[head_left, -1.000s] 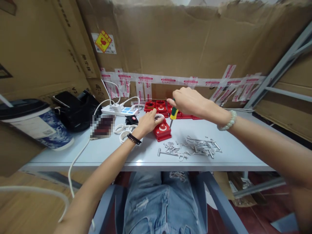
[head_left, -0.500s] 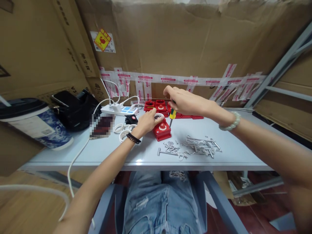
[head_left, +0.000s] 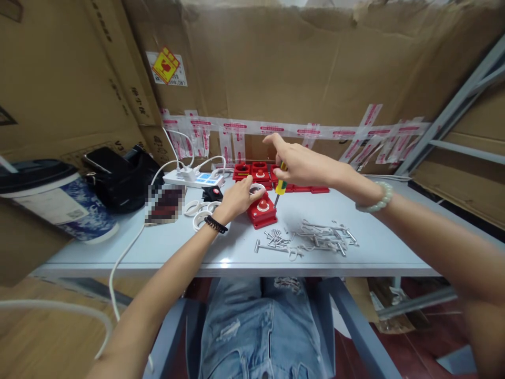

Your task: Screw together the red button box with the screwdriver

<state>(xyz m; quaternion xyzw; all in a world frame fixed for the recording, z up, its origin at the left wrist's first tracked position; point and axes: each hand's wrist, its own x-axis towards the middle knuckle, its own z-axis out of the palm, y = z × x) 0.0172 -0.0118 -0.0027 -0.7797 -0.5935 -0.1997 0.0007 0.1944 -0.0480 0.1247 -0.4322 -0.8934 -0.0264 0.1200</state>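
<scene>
On the table's middle sits a red box (head_left: 263, 211) with a round red knob and a white ring at its back. My left hand (head_left: 237, 198) grips this box by its back left side. My right hand (head_left: 294, 160) is closed on a yellow and green screwdriver (head_left: 281, 186), its index finger raised off the handle. The screwdriver's shaft slants down to the box's right edge; the tip's exact contact is too small to tell. Loose screws (head_left: 277, 238) lie in front of the box, and metal T-shaped rods (head_left: 325, 234) with white cords lie to the right.
Several red boxes (head_left: 260, 172) stand behind. White rings (head_left: 200, 218), a black piece (head_left: 212, 193) and a power strip (head_left: 195, 177) are left of centre. Farther left are a black bag (head_left: 118, 181) and a large cup (head_left: 59, 202). A white cable crosses the table's left part.
My right hand has shifted slightly on the screwdriver, with its index finger now stretched out more, and the handle tilts a little differently. My left hand and the box look unmoved.
</scene>
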